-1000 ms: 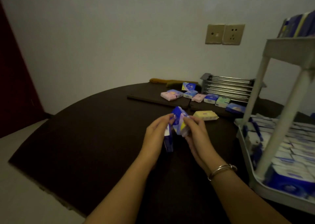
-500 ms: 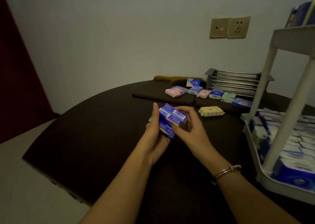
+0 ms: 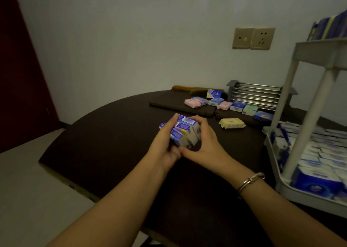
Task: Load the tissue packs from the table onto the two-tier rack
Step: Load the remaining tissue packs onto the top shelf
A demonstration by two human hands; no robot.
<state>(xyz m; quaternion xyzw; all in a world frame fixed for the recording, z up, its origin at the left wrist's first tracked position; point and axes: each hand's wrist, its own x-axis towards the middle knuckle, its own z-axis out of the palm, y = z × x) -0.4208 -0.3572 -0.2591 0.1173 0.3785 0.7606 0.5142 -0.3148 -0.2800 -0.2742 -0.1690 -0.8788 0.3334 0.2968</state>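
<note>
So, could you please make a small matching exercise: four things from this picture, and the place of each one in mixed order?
Things:
1. blue packs
2. yellow pack
3. bracelet
4. wall socket

Places:
A. lying alone on the table
B. on the right wrist
C. above the table's far edge
D. gripped by left hand and right hand

Pairs: 1-D, 2-A, 3-B, 4-C

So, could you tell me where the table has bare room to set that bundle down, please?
The dark table is bare left of the left hand out to its curved edge, and in front between both forearms. A narrower patch lies between the right hand and the rack. The far side is crowded: loose packs, with the yellow pack nearer.
</note>
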